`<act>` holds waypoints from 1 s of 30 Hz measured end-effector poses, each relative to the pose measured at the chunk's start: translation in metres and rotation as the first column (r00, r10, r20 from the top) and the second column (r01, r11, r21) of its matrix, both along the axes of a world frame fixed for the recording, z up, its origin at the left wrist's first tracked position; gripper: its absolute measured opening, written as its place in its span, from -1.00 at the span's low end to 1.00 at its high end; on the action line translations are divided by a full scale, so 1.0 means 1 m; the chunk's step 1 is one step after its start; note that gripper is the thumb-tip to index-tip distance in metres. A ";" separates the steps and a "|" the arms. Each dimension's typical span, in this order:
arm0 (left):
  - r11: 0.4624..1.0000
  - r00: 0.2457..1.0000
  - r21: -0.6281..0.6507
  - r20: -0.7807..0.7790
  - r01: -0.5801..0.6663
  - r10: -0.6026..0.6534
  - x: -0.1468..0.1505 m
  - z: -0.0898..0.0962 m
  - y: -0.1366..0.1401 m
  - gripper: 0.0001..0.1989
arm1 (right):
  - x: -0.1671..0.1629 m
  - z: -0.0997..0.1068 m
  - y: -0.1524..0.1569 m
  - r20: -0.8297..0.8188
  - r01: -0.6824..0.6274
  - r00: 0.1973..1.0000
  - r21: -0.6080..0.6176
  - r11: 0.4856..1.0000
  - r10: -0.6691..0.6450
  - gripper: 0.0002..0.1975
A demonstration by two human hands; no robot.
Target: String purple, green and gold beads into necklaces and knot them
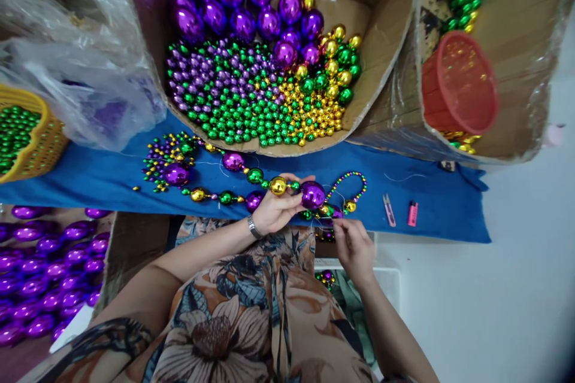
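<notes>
One strand of shiny beads (255,176), held just in front of the big cardboard box (389,36).
Before the box's near rim, I see the left hand (276,210) with its fingers closed around a large purple bead (313,195) on that strand, much of which trails over the blue cloth-covered surface (453,209). The right hand (357,248), nearer the person than the box, has its fingertips pinched together on a thin thread (327,218). Off the box's front-left lies a heap of small beads (155,158); off its front-right, pink-handled snips (389,210) and a pink lighter (412,213). A yellow basket (49,146) of green beads (15,137) stands left of the box; to its right, another carton (525,72) holds a red basket (433,93).
</notes>
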State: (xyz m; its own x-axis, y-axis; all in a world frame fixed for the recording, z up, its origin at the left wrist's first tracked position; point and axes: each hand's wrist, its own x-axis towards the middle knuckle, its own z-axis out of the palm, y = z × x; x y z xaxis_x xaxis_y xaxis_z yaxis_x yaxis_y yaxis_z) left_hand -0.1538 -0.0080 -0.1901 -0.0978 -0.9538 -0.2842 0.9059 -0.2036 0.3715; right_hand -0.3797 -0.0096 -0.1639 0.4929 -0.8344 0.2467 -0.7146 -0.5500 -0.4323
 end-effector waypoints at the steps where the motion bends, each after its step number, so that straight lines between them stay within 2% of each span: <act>1: 1.000 1.000 0.007 -0.001 0.004 -0.004 0.000 0.000 0.000 -0.56 | 0.000 0.001 -0.001 0.017 -0.006 1.000 0.064 0.998 0.005 -0.85; 4: 1.000 1.000 0.013 -0.003 0.013 -0.013 0.000 0.002 0.000 -0.54 | -0.001 0.004 -0.005 0.032 -0.012 0.999 0.127 0.992 0.008 -0.87; 13: 1.000 0.999 0.000 0.037 -0.015 0.015 0.000 0.006 -0.001 -0.49 | 0.004 0.000 0.000 0.039 -0.019 0.999 -0.020 1.000 0.020 -0.82; 18: 1.000 1.000 0.004 0.028 -0.013 0.013 0.000 0.002 0.000 -0.51 | 0.001 0.002 -0.003 0.049 -0.021 0.999 0.082 0.996 0.017 -0.86; 23: 1.000 1.000 -0.015 0.022 -0.009 0.009 0.001 0.003 0.000 -0.50 | 0.000 0.003 -0.005 0.046 -0.017 0.999 0.089 0.996 0.012 -0.85; 27: 1.000 0.999 -0.025 0.033 -0.005 0.005 0.003 0.003 0.000 -0.49 | 0.000 0.001 -0.007 0.084 0.001 0.996 0.231 0.973 -0.021 -0.88; 30: 1.000 1.000 -0.014 0.025 -0.005 0.005 0.004 0.003 -0.001 -0.47 | -0.001 -0.001 -0.008 0.093 -0.005 0.995 0.234 0.972 -0.017 -0.87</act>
State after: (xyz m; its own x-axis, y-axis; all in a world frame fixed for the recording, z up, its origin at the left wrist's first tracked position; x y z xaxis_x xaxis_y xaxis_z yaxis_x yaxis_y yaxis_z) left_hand -0.1501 -0.0089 -0.1872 -0.0859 -0.9580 -0.2735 0.8972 -0.1938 0.3969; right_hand -0.3805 -0.0179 -0.1649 0.4714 -0.8774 0.0892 -0.6678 -0.4211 -0.6138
